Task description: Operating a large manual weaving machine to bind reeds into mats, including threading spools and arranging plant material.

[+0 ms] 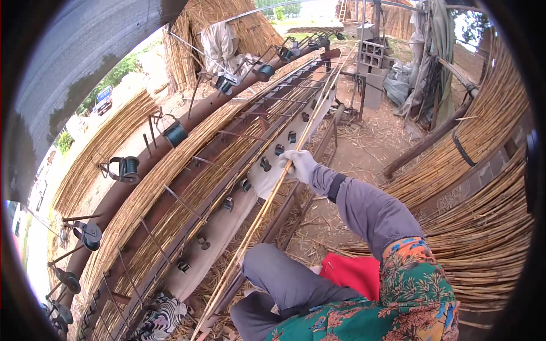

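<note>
My right hand (300, 165), in a pale work glove, is closed around a few long, thin reed stalks (257, 220). They run slantwise from the far end of a long rusty weaving frame (161, 149) down past my knee to the lower edge. Left of the hand, a pale strip (219, 241) with several dark bobbins lies along the frame. Beyond it, thin metal rods cross over a reed mat (152, 199). Dark wire spools (175, 134) sit on brackets along the frame's thick pipe. My left hand does not show.
Large piles of reeds (472, 238) flank me on the right, with a rusty pipe (426, 139) before them. Concrete blocks (373, 88) and draped grey sheeting (422, 62) stand at the far right. A red cloth (350, 275) lies beside my legs. Stacked reeds (99, 153) lie beyond the frame.
</note>
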Demonstrator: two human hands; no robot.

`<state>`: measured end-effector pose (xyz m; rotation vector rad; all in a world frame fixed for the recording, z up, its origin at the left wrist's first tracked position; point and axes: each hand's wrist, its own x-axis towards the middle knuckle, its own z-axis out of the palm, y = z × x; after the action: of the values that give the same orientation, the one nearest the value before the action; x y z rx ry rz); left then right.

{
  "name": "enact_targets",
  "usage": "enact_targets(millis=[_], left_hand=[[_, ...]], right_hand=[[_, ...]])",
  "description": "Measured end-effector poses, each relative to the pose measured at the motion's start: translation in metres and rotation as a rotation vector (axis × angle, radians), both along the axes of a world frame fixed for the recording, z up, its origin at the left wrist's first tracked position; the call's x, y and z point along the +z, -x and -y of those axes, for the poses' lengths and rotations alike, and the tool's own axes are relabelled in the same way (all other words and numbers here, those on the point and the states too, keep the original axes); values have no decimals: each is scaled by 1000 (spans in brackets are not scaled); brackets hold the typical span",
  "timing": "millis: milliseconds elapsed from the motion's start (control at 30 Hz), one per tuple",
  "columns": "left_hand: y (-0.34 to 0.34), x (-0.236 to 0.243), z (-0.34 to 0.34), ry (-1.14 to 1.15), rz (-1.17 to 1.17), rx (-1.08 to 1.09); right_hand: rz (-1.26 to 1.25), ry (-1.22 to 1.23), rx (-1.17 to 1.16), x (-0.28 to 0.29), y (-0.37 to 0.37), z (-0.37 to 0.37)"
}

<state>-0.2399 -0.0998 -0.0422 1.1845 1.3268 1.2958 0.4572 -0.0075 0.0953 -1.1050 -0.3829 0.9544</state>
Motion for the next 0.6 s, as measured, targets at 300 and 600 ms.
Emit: enact_targets(millis=[300,600], left_hand=[[-119,47,-34,826,1181,231],[-305,146,-84,91,879,-463]], right_hand=[[115,96,-93,19,-85,-39],[1,79,70,11,-4,-58]])
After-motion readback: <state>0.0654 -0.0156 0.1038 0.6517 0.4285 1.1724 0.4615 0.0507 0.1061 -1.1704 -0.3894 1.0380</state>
